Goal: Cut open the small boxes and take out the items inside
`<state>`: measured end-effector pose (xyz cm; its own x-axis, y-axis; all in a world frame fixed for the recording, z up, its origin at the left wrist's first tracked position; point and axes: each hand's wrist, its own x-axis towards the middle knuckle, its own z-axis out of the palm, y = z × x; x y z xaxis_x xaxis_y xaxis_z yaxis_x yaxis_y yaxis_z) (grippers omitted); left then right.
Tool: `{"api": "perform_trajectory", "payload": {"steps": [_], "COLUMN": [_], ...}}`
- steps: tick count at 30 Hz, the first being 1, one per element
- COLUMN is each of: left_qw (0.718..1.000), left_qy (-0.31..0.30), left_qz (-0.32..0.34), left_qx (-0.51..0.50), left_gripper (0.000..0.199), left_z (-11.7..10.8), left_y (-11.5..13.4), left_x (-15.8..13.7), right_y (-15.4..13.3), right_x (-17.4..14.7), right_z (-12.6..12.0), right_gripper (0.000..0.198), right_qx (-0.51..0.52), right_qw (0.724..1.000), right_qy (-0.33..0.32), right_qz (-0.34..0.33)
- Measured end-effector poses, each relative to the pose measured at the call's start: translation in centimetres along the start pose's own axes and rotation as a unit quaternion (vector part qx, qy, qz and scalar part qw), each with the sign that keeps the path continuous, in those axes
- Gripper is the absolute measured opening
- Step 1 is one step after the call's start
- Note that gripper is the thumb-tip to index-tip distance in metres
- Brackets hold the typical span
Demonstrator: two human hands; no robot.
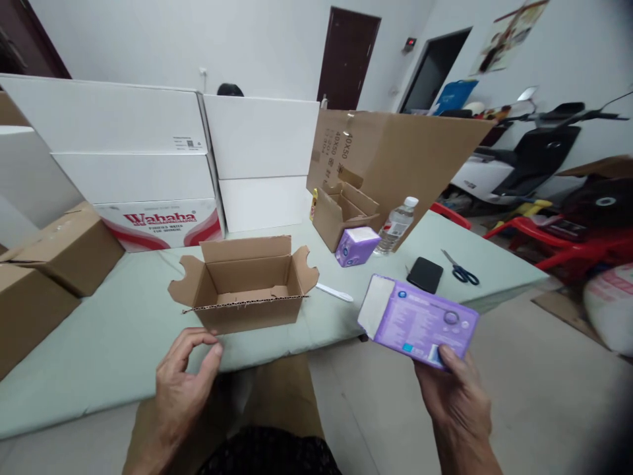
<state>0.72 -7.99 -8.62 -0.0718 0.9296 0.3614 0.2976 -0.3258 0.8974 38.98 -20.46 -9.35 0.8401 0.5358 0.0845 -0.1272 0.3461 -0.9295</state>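
Observation:
My right hand (457,389) grips a purple pack of tissues (420,316) by its lower right corner, thumb on the printed face. The pack is held up just off the table's front edge, its white end facing left. My left hand (186,379) holds nothing; its fingers are bent, with the thumb apart from them. It is nearest to a small brown cardboard box (250,316), just below that box's front left corner. The box stands with its flaps raised and spread, and the part of its inside that shows holds nothing.
A second open carton (341,218), another purple tissue pack (357,247) and a water bottle (396,224) stand behind. A white plastic tool (335,293), black wallet-like item (425,274) and scissors (462,269) lie rightward. White boxes (262,138) and a large cardboard sheet (395,152) wall the back.

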Motion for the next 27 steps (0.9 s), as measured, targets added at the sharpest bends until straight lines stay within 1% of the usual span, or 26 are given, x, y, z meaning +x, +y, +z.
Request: {"api": "perform_trajectory", "payload": {"steps": [2,3,4,5,7,8,10,11,12,14,15,17,18,20,23,27], "left_qw": [0.994,0.988,0.983,0.98,0.981,0.983,0.983,0.983,0.982,0.98,0.979,0.979,0.98,0.983,0.986,0.988], "left_qy": [0.051,0.064,0.068,0.063,0.035,0.019,-0.005,-0.012,-0.014,-0.011,-0.012,-0.016,-0.02,-0.026,-0.031,-0.012], "left_qz": [-0.092,-0.138,-0.171,-0.189,-0.19,-0.183,-0.176,-0.178,-0.183,-0.193,-0.197,-0.195,-0.189,-0.173,-0.158,-0.153], "left_qx": [0.015,0.016,0.018,0.017,0.001,-0.014,-0.041,-0.048,-0.051,-0.053,-0.057,-0.061,-0.059,-0.05,-0.036,-0.005], "left_gripper": [0.03,0.039,0.049,0.06,0.077,0.081,0.082,0.081,0.081,0.084,0.085,0.087,0.086,0.081,0.072,0.067], "left_z": [-0.6,-0.7,-0.7,-0.6,-0.2,0.1,0.4,0.5,0.5,0.5,0.5,0.9,1.1,1.6,2.1,2.3], "left_y": [-2.0,-3.1,-4.0,-4.8,-5.8,-6.0,-6.3,-6.4,-6.6,-7.1,-7.3,-7.6,-7.6,-7.6,-7.7,-8.7], "left_x": [0.8,1.2,1.7,2.1,2.8,3.0,3.2,3.2,3.1,2.9,2.8,2.7,2.6,2.6,2.8,3.1], "right_y": [1.1,1.8,2.6,3.3,4.5,4.9,5.2,5.1,5.0,4.6,4.5,4.7,4.9,5.9,7.5,9.2], "right_x": [0.1,0.1,0.1,0.1,0.3,0.5,1.3,2.0,2.8,5.0,6.3,9.1,10.5,13.1,16.3,19.5], "right_z": [0.1,0.5,1.1,1.9,3.7,4.4,5.2,5.2,4.8,3.5,2.7,1.3,0.9,0.7,2.2,5.6], "right_gripper": [0.047,0.049,0.051,0.053,0.055,0.054,0.048,0.044,0.041,0.041,0.046,0.066,0.076,0.088,0.089,0.081], "right_qx": [0.013,0.02,0.029,0.037,0.047,0.047,0.037,0.031,0.023,0.0,-0.019,-0.078,-0.118,-0.199,-0.266,-0.293], "right_qw": [0.999,0.997,0.995,0.992,0.989,0.988,0.99,0.992,0.994,0.999,1.0,0.991,0.983,0.966,0.952,0.943], "right_qy": [-0.008,-0.019,-0.033,-0.048,-0.076,-0.088,-0.104,-0.102,-0.089,-0.036,0.0,0.072,0.097,0.115,0.096,0.079], "right_qz": [0.041,0.066,0.089,0.108,0.122,0.115,0.084,0.066,0.05,0.007,-0.022,-0.083,-0.104,-0.119,-0.118,-0.137]}}
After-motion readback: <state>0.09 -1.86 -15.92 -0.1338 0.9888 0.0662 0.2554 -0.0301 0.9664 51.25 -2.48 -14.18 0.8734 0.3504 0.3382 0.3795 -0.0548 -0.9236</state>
